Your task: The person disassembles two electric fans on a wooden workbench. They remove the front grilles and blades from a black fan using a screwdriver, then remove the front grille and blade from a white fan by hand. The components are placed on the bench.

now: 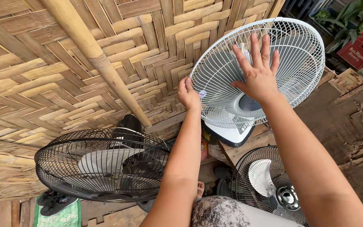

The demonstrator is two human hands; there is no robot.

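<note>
We face a woven bamboo wall [43, 75], and against it stands the white fan [259, 69], its guard on and whole. Our right hand [258, 73] lies flat on that guard, fingers spread, gripping nothing. Our left hand [188, 94] pinches the guard's rim, left of the hub. Nothing looks undone yet. The rim clips and fan base stay hidden; below, two dark fans are cut off.
</note>
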